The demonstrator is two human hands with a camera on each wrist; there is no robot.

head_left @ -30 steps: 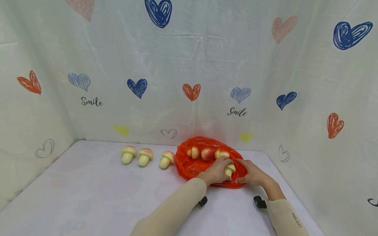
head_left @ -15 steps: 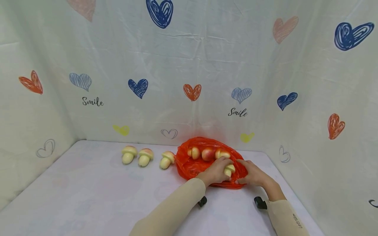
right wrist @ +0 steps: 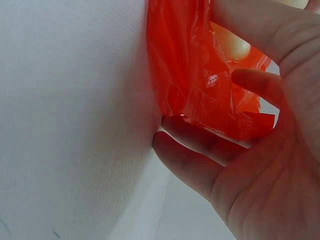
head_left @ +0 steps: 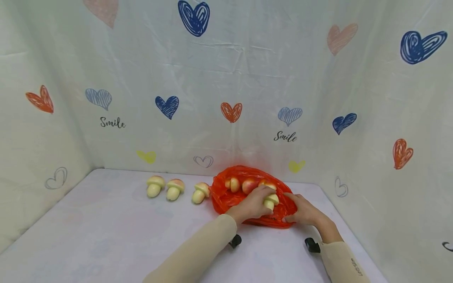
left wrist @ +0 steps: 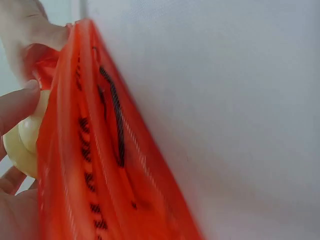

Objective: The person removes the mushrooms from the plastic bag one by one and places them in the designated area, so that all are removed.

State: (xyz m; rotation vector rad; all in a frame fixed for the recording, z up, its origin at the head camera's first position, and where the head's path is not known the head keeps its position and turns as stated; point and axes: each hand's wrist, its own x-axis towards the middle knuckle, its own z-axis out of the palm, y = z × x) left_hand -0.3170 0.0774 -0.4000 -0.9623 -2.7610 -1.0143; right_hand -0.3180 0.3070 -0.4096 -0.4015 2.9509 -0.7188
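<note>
Pinching a smooth cream mushroom-shaped piece (head_left: 270, 201) between thumb and fingers, the left hand (head_left: 249, 205) reached over the near rim of a thin, crumpled red plastic bag (head_left: 220, 199). The piece was within the bag's open mouth, toward its right side, cap up; whether it touched the bag's bottom was hard to tell, since hand and folds hid its underside. The right hand (head_left: 305, 211) grasped the bag's right edge, thumb and curved fingers about the red film, a gap separating it from the left hand. Beyond the left hand, three pink-and-cream rounded pieces (head_left: 249, 185) lay in a row along the bag's far inner side, the rightmost partly covered.

Outside, three cream mushroom-shaped pieces with pinkish caps (head_left: 174, 190) lay on the white tabletop (head_left: 106, 224) left of the bag: two near each other, the third just beside the bag's left edge. The bag's far side sat close to the table's back edge, near a white heart-printed cloth backdrop (head_left: 255, 86). Broad tabletop stretched leftward and to the front, while a narrower strip ran between the right hand and the table's right edge.
</note>
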